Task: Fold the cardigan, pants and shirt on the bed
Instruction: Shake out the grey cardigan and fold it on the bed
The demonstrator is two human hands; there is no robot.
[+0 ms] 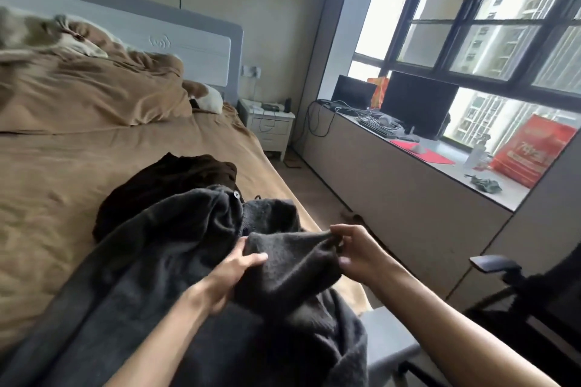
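Grey cardigan (pixel 176 261) bunched at bed (pixel 63 173) edge over dark brown garment (pixel 163 185). Left hand (pixel 232 267), right hand (pixel 355 254) fingers pinching knit fold. Risk: loose bulk sliding off edge, twisting fold.

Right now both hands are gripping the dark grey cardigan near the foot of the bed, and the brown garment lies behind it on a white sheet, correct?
Not quite: the sheet is tan, not white, as the head view shows. The rest holds: the left hand and right hand grip the dark grey cardigan, with the brown garment behind it.
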